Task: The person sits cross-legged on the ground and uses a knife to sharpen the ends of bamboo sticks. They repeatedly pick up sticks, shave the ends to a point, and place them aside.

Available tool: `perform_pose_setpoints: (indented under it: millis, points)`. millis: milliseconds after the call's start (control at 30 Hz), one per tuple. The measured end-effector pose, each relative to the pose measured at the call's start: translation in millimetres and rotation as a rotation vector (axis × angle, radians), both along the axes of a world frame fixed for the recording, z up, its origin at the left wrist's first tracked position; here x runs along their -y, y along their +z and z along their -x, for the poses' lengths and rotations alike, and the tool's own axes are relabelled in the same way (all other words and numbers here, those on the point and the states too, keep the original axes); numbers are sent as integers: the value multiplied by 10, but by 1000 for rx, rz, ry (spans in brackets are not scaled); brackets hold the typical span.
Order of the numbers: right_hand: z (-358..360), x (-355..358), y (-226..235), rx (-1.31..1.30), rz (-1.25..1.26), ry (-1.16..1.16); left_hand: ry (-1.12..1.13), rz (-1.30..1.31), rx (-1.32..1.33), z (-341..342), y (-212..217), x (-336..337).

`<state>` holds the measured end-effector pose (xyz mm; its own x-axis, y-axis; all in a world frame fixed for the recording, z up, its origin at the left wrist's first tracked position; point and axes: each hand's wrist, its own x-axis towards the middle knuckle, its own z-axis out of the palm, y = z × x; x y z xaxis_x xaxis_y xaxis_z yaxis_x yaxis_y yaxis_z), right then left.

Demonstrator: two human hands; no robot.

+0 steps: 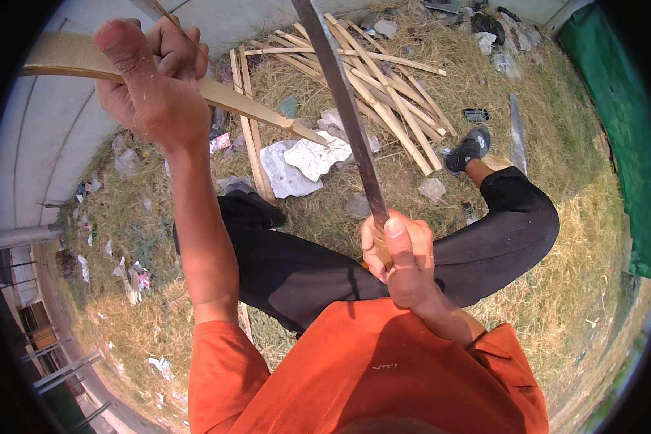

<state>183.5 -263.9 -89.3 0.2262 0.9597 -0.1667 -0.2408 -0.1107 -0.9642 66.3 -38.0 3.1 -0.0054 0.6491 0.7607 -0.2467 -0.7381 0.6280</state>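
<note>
My left hand (pixel 155 90) is raised at the upper left, fingers closed around a pale split-bamboo strip (pixel 242 106), thumb on the upper side. The strip is broad at the left and narrows to a thin, cut tip pointing right, above white stones. A thin brown strand also shows by those fingers; I cannot tell whether it is held. In front of my body, my right hand (pixel 405 257) grips the wooden handle of a long machete (pixel 343 94). Its dark, straight blade points up and away, apart from the bamboo tip.
Several pale strips (pixel 383 83) lie piled on dry grass ahead. White stones (pixel 289 166) sit between my legs. Another long metal blade (pixel 517 134) lies beyond my right shoe (pixel 469 150). A pale wall (pixel 50 137) stands left, a green sheet (pixel 615 123) right. Litter is scattered about.
</note>
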Motion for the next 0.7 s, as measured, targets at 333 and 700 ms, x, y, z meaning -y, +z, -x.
perform_pose_setpoints:
  millis: [333,700]
  points:
    - [7,-33,-413,339,222,53,74,-9,-23,-65,-18,-20]
    - [-76,9,-717,221,265,45,-109,-115,75,-113,-55,-97]
